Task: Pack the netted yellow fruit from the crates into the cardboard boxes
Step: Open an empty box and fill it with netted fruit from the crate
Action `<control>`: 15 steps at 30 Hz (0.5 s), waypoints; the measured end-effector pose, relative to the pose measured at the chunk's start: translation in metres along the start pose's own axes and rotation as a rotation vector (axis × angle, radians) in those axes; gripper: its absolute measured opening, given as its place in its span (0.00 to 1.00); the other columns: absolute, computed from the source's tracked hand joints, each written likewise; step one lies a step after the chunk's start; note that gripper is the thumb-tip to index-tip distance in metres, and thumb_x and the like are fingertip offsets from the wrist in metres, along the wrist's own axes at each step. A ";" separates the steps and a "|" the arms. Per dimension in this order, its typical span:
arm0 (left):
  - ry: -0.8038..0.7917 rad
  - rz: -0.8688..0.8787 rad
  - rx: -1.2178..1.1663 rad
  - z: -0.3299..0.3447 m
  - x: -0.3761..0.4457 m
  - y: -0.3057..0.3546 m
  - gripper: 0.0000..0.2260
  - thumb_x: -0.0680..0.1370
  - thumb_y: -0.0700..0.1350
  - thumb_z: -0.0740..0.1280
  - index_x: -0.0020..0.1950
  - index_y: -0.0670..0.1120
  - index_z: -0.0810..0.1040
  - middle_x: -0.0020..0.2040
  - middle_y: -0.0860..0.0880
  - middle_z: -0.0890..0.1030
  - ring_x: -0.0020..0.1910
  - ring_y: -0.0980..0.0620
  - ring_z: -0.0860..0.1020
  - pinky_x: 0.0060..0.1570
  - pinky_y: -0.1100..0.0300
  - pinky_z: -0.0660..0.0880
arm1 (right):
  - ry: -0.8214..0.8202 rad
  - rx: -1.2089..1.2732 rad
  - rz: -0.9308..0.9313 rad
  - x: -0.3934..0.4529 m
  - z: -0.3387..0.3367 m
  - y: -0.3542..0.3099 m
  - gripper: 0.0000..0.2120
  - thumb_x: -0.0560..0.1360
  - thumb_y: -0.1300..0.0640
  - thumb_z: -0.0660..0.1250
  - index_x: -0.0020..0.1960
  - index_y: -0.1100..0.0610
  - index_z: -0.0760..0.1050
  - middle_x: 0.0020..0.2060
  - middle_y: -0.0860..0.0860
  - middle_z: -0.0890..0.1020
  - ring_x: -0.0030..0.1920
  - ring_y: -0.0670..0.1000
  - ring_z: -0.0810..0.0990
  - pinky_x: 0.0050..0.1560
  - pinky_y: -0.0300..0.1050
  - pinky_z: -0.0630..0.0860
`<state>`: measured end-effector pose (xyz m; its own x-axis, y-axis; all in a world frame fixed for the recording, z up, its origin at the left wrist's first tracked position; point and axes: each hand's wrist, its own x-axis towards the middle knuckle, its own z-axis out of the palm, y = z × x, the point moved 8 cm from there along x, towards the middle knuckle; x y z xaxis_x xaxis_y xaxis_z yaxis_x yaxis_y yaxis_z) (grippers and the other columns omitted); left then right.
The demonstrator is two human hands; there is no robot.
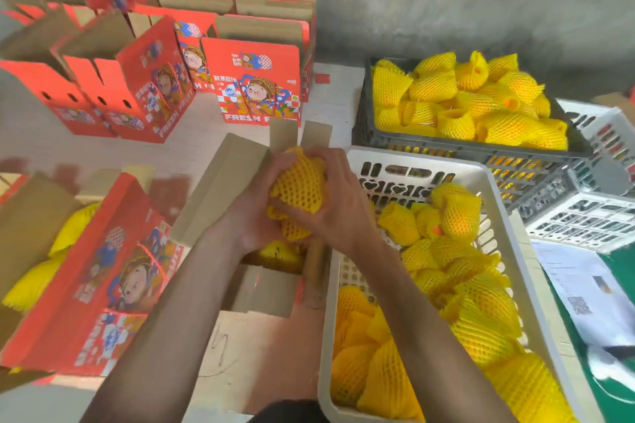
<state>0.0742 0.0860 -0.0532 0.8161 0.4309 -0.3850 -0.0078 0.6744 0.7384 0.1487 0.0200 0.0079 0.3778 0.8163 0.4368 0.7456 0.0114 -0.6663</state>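
— Closest to us, what's in that white crate [494,203] on the right?

— Netted yellow fruit, piled deep. Both forearms reach out past its left rim.

— And the hands?

— Both are wrapped round one netted fruit [300,187], held above the open cardboard box [223,182] just left of the crate. Left hand [256,216] cups it from below and the left, fingers curled; right hand [338,203] clamps over its right side and top.

— Anything in that box?

— A yellow fruit [278,252] shows under the wrists.

— Further out?

— Near left, a red printed box [103,271] lies open with yellow fruit inside. Far left, more red boxes [254,79] stand with flaps up. Far right, a grey crate [474,148] heaped with netted fruit, and printed papers [584,288] beside the white crate.
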 end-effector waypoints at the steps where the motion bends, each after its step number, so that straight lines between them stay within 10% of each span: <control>1: 0.086 0.050 0.113 -0.017 -0.005 0.008 0.15 0.72 0.61 0.73 0.53 0.54 0.85 0.50 0.49 0.85 0.48 0.48 0.85 0.42 0.51 0.81 | -0.075 0.016 0.016 -0.001 0.008 0.009 0.39 0.67 0.32 0.78 0.70 0.46 0.68 0.62 0.42 0.73 0.60 0.45 0.76 0.56 0.46 0.76; 5: 0.578 0.228 0.917 -0.058 -0.018 0.032 0.24 0.65 0.69 0.73 0.55 0.56 0.82 0.50 0.56 0.85 0.54 0.50 0.81 0.49 0.54 0.81 | -0.169 0.019 0.118 -0.010 0.021 0.048 0.31 0.72 0.26 0.68 0.67 0.44 0.74 0.69 0.40 0.72 0.66 0.44 0.75 0.65 0.48 0.74; 8: 0.557 0.080 1.483 -0.060 -0.011 0.002 0.39 0.63 0.73 0.69 0.70 0.56 0.73 0.62 0.52 0.74 0.71 0.44 0.63 0.58 0.46 0.73 | 0.071 0.074 0.375 -0.020 0.004 0.086 0.20 0.82 0.35 0.60 0.56 0.50 0.79 0.54 0.45 0.81 0.50 0.48 0.83 0.48 0.51 0.82; 15: 0.445 -0.140 1.663 -0.070 -0.003 -0.057 0.29 0.80 0.66 0.61 0.78 0.56 0.63 0.77 0.44 0.60 0.77 0.37 0.51 0.69 0.37 0.67 | 0.104 0.064 0.421 -0.041 -0.002 0.106 0.20 0.86 0.45 0.58 0.47 0.55 0.83 0.34 0.46 0.81 0.36 0.47 0.81 0.35 0.51 0.77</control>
<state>0.0318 0.0885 -0.1327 0.5464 0.7406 -0.3911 0.8356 -0.4510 0.3135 0.2137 -0.0138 -0.0796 0.6971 0.6951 0.1757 0.4807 -0.2712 -0.8339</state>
